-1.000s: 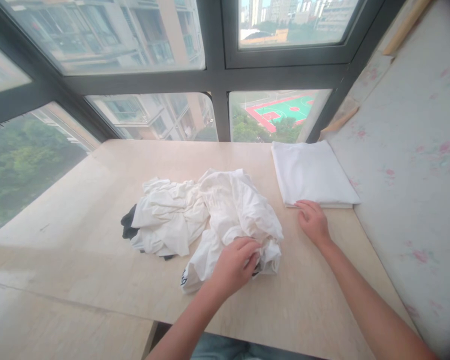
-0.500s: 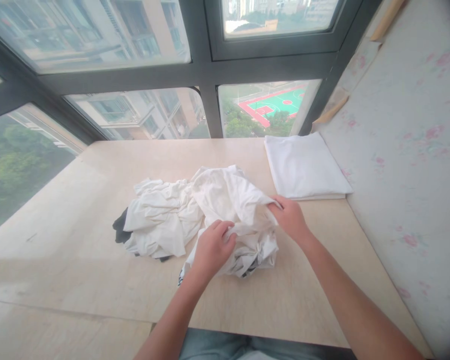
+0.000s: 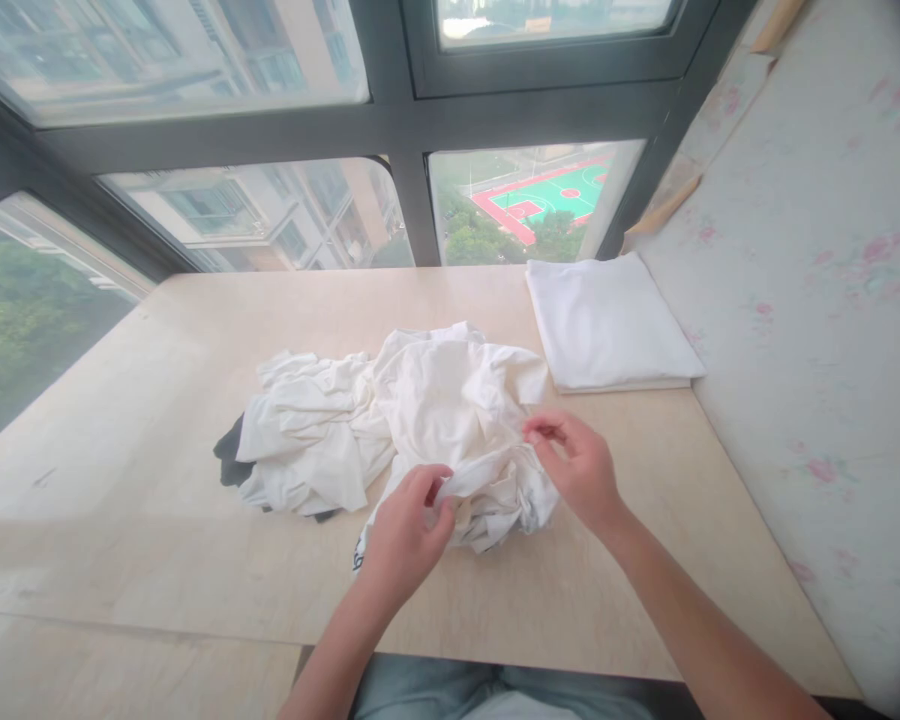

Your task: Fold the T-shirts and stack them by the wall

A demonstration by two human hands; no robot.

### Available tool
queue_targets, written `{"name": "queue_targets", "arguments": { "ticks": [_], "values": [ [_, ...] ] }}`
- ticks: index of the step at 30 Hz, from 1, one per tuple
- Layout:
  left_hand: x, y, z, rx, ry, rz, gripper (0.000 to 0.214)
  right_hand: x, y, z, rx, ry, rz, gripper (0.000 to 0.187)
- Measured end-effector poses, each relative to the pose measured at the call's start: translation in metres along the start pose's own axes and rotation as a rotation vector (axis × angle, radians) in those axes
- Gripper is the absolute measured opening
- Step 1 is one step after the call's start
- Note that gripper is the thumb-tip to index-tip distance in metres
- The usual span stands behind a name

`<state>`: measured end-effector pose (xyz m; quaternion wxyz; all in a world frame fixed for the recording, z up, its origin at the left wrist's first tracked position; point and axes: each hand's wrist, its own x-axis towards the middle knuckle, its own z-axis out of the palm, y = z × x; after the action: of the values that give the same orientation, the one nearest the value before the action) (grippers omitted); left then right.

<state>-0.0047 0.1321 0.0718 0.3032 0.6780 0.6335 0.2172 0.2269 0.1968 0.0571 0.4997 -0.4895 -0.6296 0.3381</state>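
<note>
A crumpled white garment (image 3: 450, 410) lies in the middle of the light wooden table (image 3: 157, 330). My left hand (image 3: 409, 530) pinches a fold of its near edge. My right hand (image 3: 577, 470) pinches the same garment at its right side, fingers curled on the cloth. Left of it lies a second rumpled white garment (image 3: 307, 445) with a dark piece of cloth (image 3: 229, 462) showing beneath its left edge. A neatly folded white garment (image 3: 607, 325) rests at the table's far right corner, apart from both hands.
Large windows with dark frames (image 3: 412, 110) stand right behind the table's far edge. A pale flowered padded surface (image 3: 817, 300) rises along the table's right side. The table's near edge runs just in front of my lap.
My right hand left the folded garment's edge and came left onto the crumpled garment. Both hands now pinch that garment, and its top has been pulled open and shifted.
</note>
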Motion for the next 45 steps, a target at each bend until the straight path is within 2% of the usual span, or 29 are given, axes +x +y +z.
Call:
{"name": "queue_targets", "arguments": {
  "ticks": [3,4,6,10,14,17,20,23,25,27,30,34,37,39,43,45],
  "values": [
    [0.005,0.009,0.005,0.022,0.037,0.068,0.034,-0.012,-0.005,0.011,-0.2,-0.339,-0.226,0.031],
    [0.007,0.014,0.007,0.023,0.054,0.083,0.036,-0.013,-0.008,0.017,-0.259,-0.413,-0.266,0.037],
    [0.011,0.024,0.011,0.034,0.088,0.094,0.038,-0.013,-0.012,0.027,-0.35,-0.475,-0.267,0.037],
    [0.017,0.039,0.013,0.226,0.124,0.036,0.038,-0.003,-0.02,0.034,-0.37,-0.399,-0.194,0.037],
    [0.024,0.038,-0.006,0.354,0.182,-0.017,0.034,0.021,-0.025,0.015,-0.329,-0.367,-0.215,0.045],
    [0.034,0.029,-0.038,0.177,0.234,-0.054,0.032,0.05,-0.031,-0.011,-0.319,-0.3,-0.143,0.04],
    [0.049,0.018,-0.075,-0.038,0.234,-0.068,0.033,0.082,-0.041,-0.039,-0.321,-0.27,0.013,0.038],
    [0.063,0.006,-0.104,-0.169,0.219,-0.104,0.027,0.109,-0.049,-0.058,-0.253,-0.324,0.221,0.038],
    [0.07,0.001,-0.115,-0.254,0.172,-0.137,0.02,0.12,-0.051,-0.062,-0.168,-0.395,0.328,0.037],
    [0.074,-0.003,-0.118,-0.331,0.102,-0.159,0.019,0.126,-0.051,-0.061,-0.127,-0.438,0.372,0.036],
    [0.077,-0.01,-0.112,-0.471,0.035,-0.193,0.021,0.126,-0.049,-0.057,-0.138,-0.473,0.336,0.031],
    [0.075,-0.02,-0.096,-0.732,0.099,-0.292,0.027,0.118,-0.05,-0.06,-0.085,-0.596,0.308,0.025],
    [0.072,-0.025,-0.091,-0.764,0.091,-0.353,0.035,0.112,-0.05,-0.065,0.0,-0.652,0.385,0.032],
    [0.068,-0.024,-0.093,-0.738,0.028,-0.366,0.04,0.11,-0.051,-0.067,0.054,-0.605,0.433,0.039],
    [0.059,-0.011,-0.109,-0.625,-0.186,-0.234,0.046,0.108,-0.057,-0.069,0.145,-0.506,0.463,0.05],
    [0.054,-0.003,-0.12,-0.523,-0.256,-0.127,0.051,0.107,-0.066,-0.075,0.153,-0.54,0.421,0.054]
  ]
}}
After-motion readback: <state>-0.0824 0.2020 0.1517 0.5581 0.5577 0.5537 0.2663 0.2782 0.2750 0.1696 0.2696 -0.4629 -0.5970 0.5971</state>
